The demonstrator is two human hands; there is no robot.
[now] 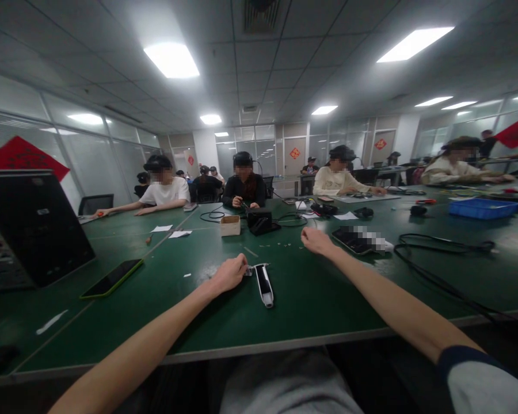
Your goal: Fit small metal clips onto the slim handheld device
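My left hand (229, 275) rests on the green table, its fingers pressed together at a small pale piece (249, 271); what they hold I cannot make out. Just right of these fingertips lies a long white device shell (259, 275) with a dark inside, its rounded end toward me. Farther out to the right, my right hand (317, 241) is closed with curled fingers, and whatever may be in them is hidden. Several tiny pale bits (285, 244) lie in a row left of it. A dark, partly blurred flat object (349, 239) is close to the right wrist.
A small cardboard box (230, 226) and a black stand (260, 222) are ahead. On the left are a green-edged phone (113, 278) and a black computer case (37, 224). Black cables (440, 276) and a blue tray (482, 208) lie right. Several people sit across the table.
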